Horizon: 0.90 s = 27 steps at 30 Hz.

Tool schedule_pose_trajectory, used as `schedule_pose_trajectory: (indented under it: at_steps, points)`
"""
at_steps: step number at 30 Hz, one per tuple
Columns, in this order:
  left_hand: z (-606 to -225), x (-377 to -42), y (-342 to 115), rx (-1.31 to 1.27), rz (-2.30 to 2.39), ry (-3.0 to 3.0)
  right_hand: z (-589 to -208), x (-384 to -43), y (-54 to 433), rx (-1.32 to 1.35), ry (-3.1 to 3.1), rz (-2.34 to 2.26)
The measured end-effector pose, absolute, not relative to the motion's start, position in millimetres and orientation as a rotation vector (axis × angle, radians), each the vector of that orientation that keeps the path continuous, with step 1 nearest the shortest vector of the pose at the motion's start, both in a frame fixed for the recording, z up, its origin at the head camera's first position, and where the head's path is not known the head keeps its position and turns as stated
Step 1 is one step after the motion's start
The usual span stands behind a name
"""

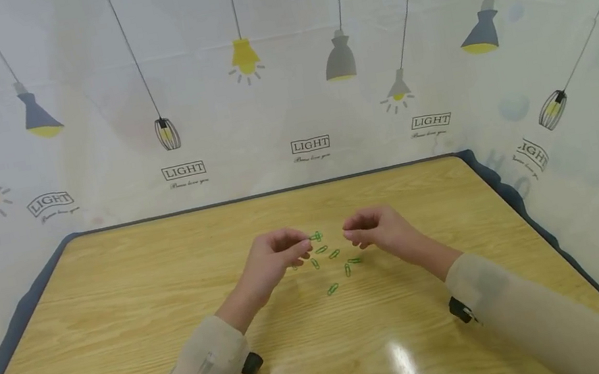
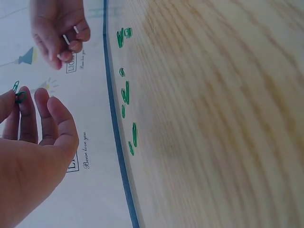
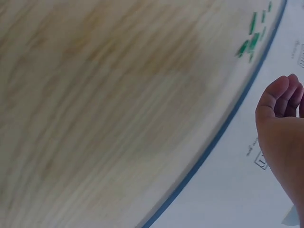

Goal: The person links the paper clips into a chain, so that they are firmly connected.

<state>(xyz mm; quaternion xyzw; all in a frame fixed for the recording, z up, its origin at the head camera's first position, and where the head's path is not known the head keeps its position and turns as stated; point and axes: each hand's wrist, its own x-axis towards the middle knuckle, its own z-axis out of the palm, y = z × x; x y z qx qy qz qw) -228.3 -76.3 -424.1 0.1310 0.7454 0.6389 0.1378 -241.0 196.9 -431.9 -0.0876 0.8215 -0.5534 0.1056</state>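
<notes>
My left hand [image 1: 272, 255] is raised over the table and pinches green paper clips [image 2: 19, 92] between thumb and index finger. In the left wrist view these look like two clips, one crossing the other. Across a gap to the right is my right hand [image 1: 379, 230], its fingers bent and its thumb tip close to the index fingertip. I cannot tell whether a clip sits between those tips; the right wrist view cuts them off. Below and between both hands, several loose green paper clips [image 1: 332, 289] lie scattered on the table.
The wooden tabletop [image 1: 132, 296] has a dark blue edge [image 1: 264, 194]. A pale backdrop [image 1: 211, 95] with printed lamps stands behind and at both sides. Small black devices [image 1: 251, 364] are strapped beneath both sleeves.
</notes>
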Motion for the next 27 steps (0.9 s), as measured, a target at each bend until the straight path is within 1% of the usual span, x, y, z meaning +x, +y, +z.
schedule_pose_trajectory:
  at_steps: [7, 16, 27]
  points:
    - [-423, -228, -75, 0.384, 1.848, 2.152, -451, -248, 207, -0.205, 2.507, -1.379]
    - [-427, -230, -78, 0.356, 1.843, 2.143, -460, -248, 217, -0.290, 2.555, -1.130]
    - [-433, -231, -81, 0.284, 1.830, 2.132, -469, -253, 218, -0.307, 2.567, -1.114]
